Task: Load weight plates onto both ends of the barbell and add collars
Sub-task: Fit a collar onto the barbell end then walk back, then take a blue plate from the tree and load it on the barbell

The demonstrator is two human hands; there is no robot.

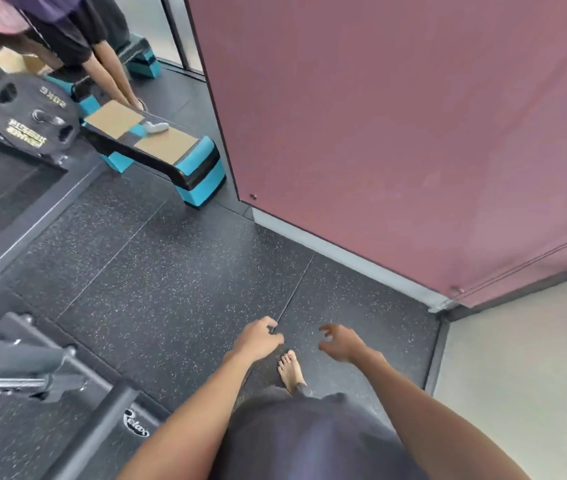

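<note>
Progress: looks early or between plates, as a judgement. Both hands are empty. Left hand (257,341) is held out over the rubber floor (171,271), fingers loosely bent, gripping nothing. Right hand (342,342) is the same, fingers spread & slack. No plate or collar is near either hand.

Barbell (1,382): only one steel end shows, at the lower left edge of the view, on a dark rack. That stretch looks bare, w/ no plate & no collar, but it's blurred so not certain. The other end is out of view.

One 20KG weight plate (32,117) shows upper left, black w/ yellow lettering that reads reversed, so prob. a mirror reflection. It sits on a peg or sleeve, can't tell which. Still to do, by the look of it: fetch plates, load, add collars.
</note>
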